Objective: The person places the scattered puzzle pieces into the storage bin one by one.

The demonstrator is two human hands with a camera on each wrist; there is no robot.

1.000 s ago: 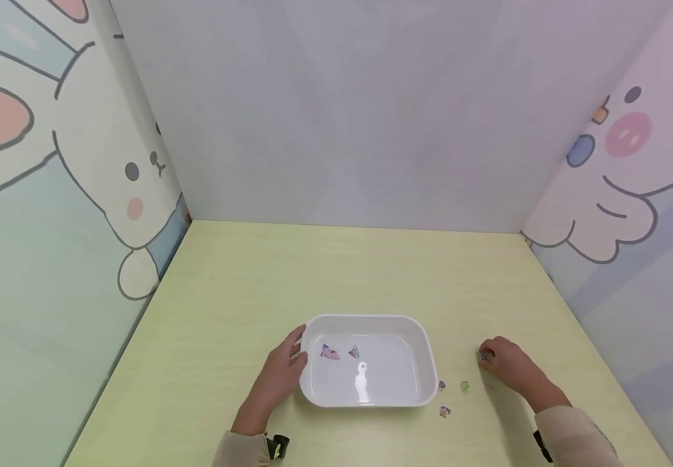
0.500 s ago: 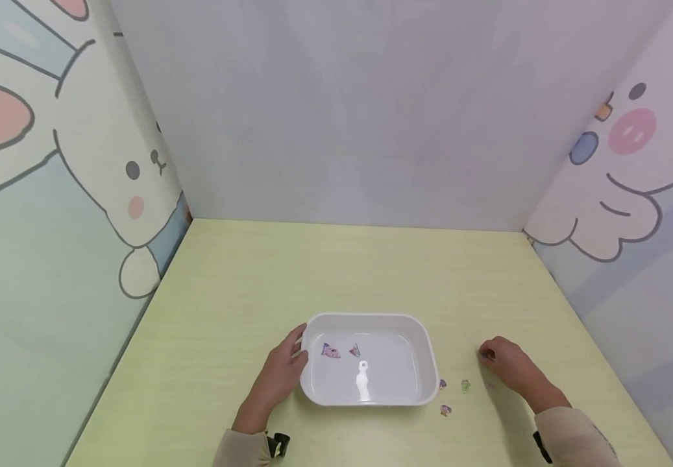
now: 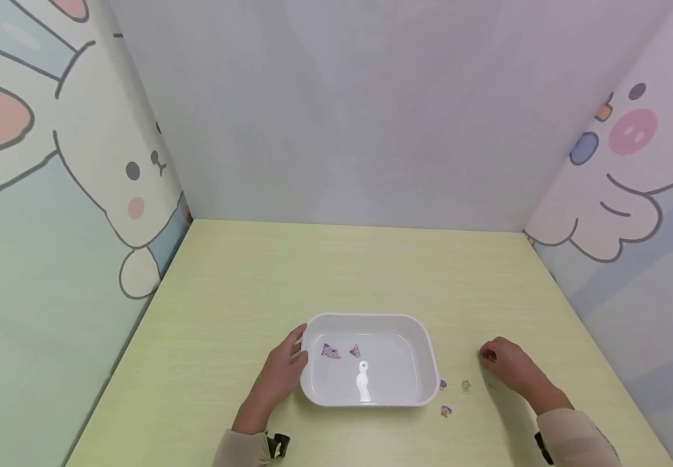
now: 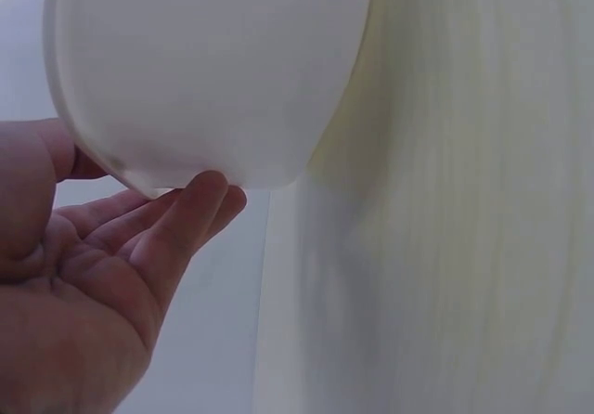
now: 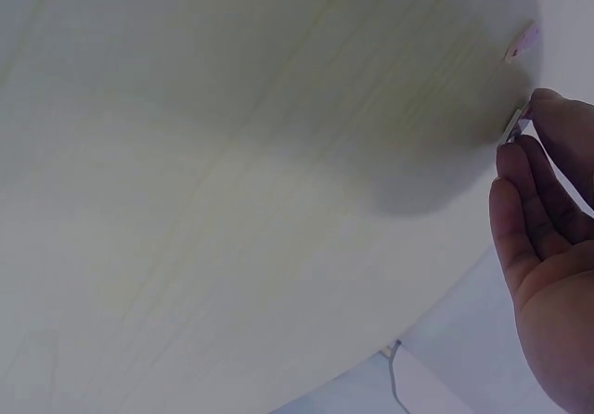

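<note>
Head view: a white tray point(image 3: 394, 360) is gripped by the left hand point(image 3: 280, 375), a small piece point(image 5: 511, 128) pinched by the right hand point(image 3: 510, 366); two cutouts point(image 3: 331, 351) are contained, four others point(image 3: 466, 386) left outside.

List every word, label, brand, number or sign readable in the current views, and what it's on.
None readable.
White tray: no lettering visible.
Printed pieces in the tray and beside it: too small to tell whether they carry text.
Pinched piece in the right hand: too small to read.
Rabbit drawing, right-hand cartoon: pictures only, no lettering visible.
</note>
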